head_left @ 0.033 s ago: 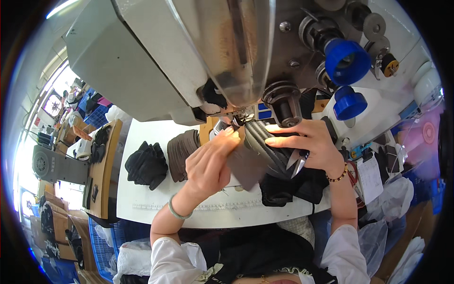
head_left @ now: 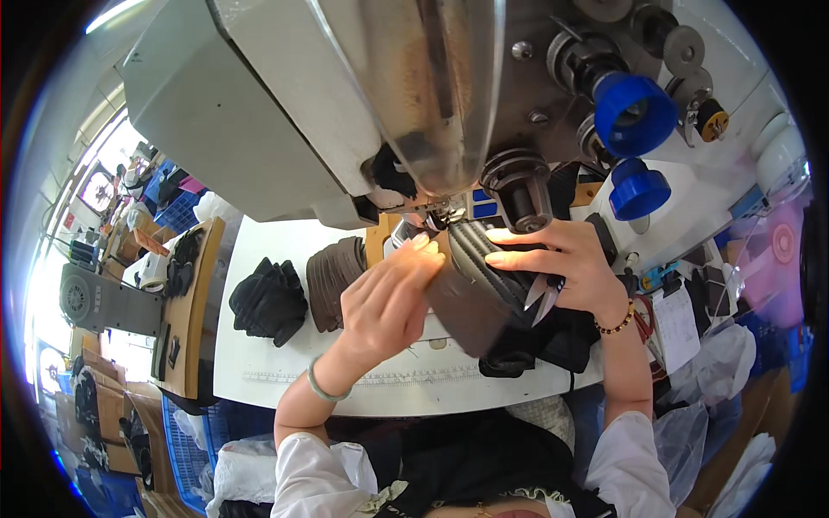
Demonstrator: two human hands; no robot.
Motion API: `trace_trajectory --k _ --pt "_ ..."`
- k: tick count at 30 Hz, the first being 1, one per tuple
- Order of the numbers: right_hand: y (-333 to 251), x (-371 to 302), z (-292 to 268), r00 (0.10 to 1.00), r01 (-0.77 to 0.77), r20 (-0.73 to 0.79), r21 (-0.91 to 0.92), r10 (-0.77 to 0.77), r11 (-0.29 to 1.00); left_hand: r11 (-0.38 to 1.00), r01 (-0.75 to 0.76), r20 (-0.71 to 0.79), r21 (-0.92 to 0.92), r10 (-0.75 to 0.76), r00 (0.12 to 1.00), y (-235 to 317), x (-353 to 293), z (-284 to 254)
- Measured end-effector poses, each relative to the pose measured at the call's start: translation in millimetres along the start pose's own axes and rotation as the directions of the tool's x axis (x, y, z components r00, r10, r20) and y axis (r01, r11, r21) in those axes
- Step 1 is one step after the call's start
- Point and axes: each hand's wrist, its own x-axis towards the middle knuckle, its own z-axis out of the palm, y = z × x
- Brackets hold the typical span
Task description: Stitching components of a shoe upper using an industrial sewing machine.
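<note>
My left hand point(head_left: 390, 289) is closed, fingertips pinching a dark brown fabric piece point(head_left: 466, 306) close under the sewing machine's needle area point(head_left: 445, 211). That piece hangs toward me, its lower end smeared by motion. Beside it, a black ribbed piece point(head_left: 473, 250) curves under the machine head. My right hand point(head_left: 574, 263) lies over its right side with two fingers stretched across it. Shiny pointed blades of a pair of scissors point(head_left: 542, 298) stick out from under that palm; their handles are hidden, as is the thumb.
Left on the white table point(head_left: 259, 363) are a black fabric bundle point(head_left: 268, 302) and a stack of brown pieces point(head_left: 335, 285). More black fabric point(head_left: 561, 345) lies below my right hand. The machine head point(head_left: 250, 112) hangs low overhead, with blue knobs point(head_left: 635, 112) at right.
The brown fabric piece's free end has swung slightly toward the lower right. My left hand has shifted a little to the right; my right hand looks the same.
</note>
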Motion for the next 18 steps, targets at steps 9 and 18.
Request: trace_trajectory --k 9,18 --pt "1.0 -1.9 4.8 1.000 0.025 -0.017 0.015 -0.025 1.000 0.966 -0.208 0.102 0.154 0.194 0.976 8.4 3.3 -4.4" --pt "-5.2 -3.2 6.3 0.999 -0.040 0.005 0.006 0.039 0.999 0.976 -0.182 0.070 0.118 0.175 0.982 -0.6 2.9 -1.5"
